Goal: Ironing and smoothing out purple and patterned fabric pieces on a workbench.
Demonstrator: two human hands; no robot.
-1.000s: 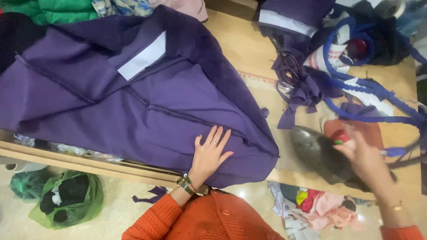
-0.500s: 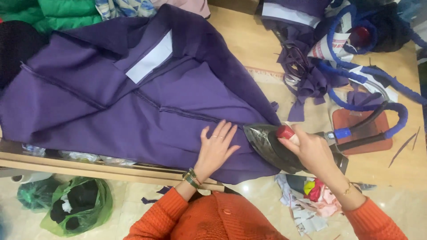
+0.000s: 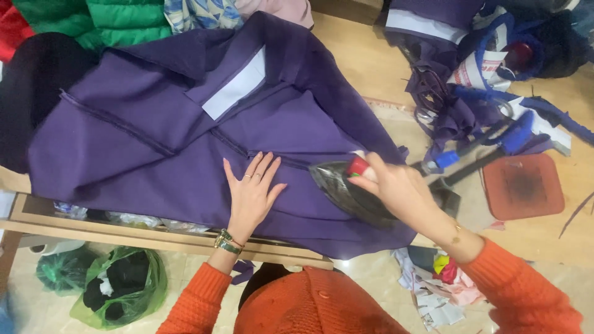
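Left hand (image 3: 252, 193) lies flat with fingers spread wide on the purple cloth (image 3: 154, 148) near the middle of the frame, holding nothing. Right hand (image 3: 399, 188) is just to its right, closed around the handle of a dark iron (image 3: 346, 190) that sits on the cloth's lower right part. A red-brown mat (image 3: 523, 187) lies at right, and a green bag (image 3: 124, 291) sits at lower left.

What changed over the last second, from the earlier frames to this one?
The right hand took hold of the iron at its red rest pad and carried it leftward onto the purple fabric, where it now sits beside the left hand. The left hand stayed pressed flat on the fabric, and the garment itself barely shifted.
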